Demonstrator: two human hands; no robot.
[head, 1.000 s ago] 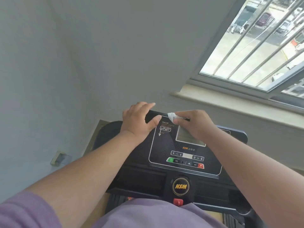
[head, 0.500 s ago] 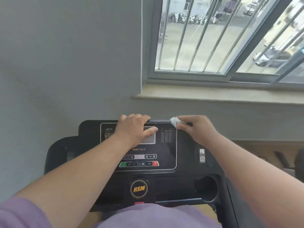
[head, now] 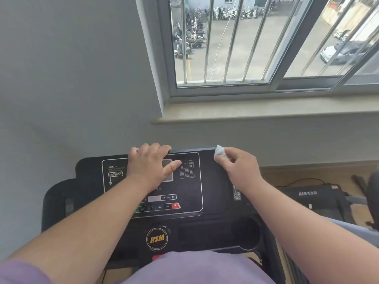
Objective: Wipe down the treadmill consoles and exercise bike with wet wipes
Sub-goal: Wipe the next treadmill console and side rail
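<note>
Wipe (head: 219, 152) pinched in right hand (head: 240, 168), pressed at console (head: 213, 181) top edge, right of panel. Left hand (head: 150, 167) laid over top edge, fingers hooked, thumb on display (head: 169, 177).

Advice: strokes best kept along edge, light pressure near buttons (head: 174, 206).

Cup holder (head: 245, 232) below; sill (head: 266, 111) behind; second treadmill (head: 315, 197) at right. Left hand covers unwiped panel.
</note>
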